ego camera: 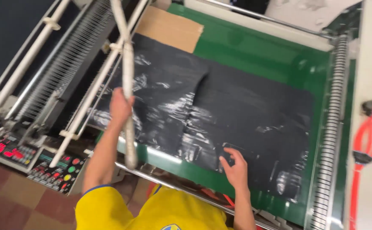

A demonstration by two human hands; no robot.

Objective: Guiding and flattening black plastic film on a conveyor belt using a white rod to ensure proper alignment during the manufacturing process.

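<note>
Fingers (226, 158) spreading flat on the black sheet (237, 115) near its front edge; left hand (120, 104) clamping the white bar (128, 85).

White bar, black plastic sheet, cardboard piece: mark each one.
White bar (128, 72), head view, mid shaft above the left hand.
Black plastic sheet (237, 106), head view, flat middle area.
Cardboard piece (169, 29), head view, its centre.

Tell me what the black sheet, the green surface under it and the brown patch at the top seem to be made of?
The black sheet looks like thin glossy plastic film: it wrinkles and throws white glare. The green surface seems a smooth, slightly shiny belt or mat, perhaps rubber or plastic. The brown patch looks like matte cardboard. The right hand presses the film; the left hand grips a whitish bar, material unclear.
</note>
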